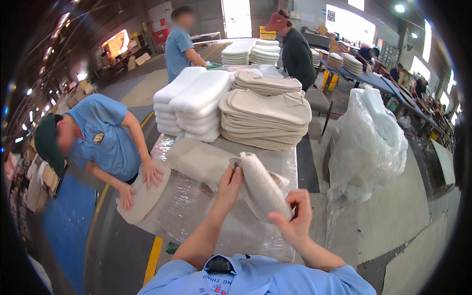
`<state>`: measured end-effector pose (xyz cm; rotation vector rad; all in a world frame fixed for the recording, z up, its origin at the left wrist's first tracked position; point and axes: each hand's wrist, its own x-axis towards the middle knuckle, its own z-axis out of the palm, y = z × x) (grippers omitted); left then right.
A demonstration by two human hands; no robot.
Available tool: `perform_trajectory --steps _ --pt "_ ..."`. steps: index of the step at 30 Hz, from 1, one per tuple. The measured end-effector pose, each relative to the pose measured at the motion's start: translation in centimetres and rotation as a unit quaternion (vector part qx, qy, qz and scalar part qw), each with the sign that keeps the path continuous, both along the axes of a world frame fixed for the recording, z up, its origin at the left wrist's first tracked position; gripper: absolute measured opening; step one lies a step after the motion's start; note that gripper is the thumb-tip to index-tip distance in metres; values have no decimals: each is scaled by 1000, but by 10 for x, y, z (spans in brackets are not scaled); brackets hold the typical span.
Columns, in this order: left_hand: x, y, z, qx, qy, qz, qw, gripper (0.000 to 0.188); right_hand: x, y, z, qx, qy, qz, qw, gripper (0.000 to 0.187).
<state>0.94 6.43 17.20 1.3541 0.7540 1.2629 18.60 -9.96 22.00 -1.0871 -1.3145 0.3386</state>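
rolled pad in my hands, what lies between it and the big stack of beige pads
In the head view, a flat beige cover lies on the plastic-covered table between the rolled pad and the stack.

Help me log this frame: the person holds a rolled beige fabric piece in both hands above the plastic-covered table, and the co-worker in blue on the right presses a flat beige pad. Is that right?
Not quite. The head view shows the co-worker on the left, not the right, pressing the flat beige pad. Otherwise yes: left hand and right hand hold the rolled beige fabric piece above the plastic-covered table.
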Motion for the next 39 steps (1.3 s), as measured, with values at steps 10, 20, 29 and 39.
perform_trajectory --steps 10,20,29,39 --pt "6 -58 17 -49 -94 -71 992 43 -4 25 34 -126 164 170 964 27" --pt "22 -66 40 72 36 27 996 31 41 67 79 -347 25 331 877 40" --pt "29 -77 31 149 29 42 988 35 52 83 105 -524 -139 360 759 63" --pt "15 -63 11 49 -54 -164 984 44 42 68 97 -374 -186 379 826 46"
